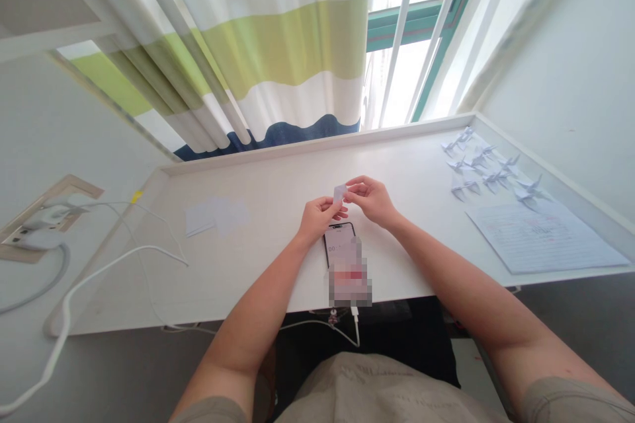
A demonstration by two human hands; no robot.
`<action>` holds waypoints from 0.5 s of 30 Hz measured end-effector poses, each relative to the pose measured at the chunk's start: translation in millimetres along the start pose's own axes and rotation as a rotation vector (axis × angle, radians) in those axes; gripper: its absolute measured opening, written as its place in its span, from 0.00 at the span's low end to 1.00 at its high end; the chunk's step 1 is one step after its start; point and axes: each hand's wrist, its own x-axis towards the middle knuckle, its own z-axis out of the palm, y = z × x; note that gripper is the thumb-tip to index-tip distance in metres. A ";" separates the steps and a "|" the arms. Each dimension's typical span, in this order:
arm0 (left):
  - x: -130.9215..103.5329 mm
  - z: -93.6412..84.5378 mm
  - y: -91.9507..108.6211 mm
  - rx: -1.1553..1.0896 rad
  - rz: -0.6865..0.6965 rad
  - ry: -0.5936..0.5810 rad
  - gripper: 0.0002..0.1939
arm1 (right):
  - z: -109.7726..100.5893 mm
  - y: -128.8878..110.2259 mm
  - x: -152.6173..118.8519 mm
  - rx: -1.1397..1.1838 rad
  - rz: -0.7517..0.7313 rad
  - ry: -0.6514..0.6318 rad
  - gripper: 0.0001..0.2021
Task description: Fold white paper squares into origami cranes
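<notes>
Between my two hands is a small piece of folded white paper [340,193], raised just above the desk. My left hand [320,217] pinches its lower left side with thumb and fingers. From the right, my right hand [371,199] grips the paper's other edge between thumb and fingertips. The exact folds are too small to make out. Right below the hands lies a phone [341,251] with a lit screen, partly blurred out, and a white charging cable [355,322] plugged into its lower end.
Several folded paper cranes [489,162] stand at the desk's back right, behind a stack of written sheets [540,238]. Loose white paper squares [201,218] lie on the left. Cables run from a wall socket [47,218] over the desk's left side. A raised rim [278,151] borders the back.
</notes>
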 end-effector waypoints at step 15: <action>1.7 -3.6 0.7 -0.028 -0.058 -0.074 0.28 | -1.7 -5.4 -2.6 -0.130 0.013 -0.124 0.28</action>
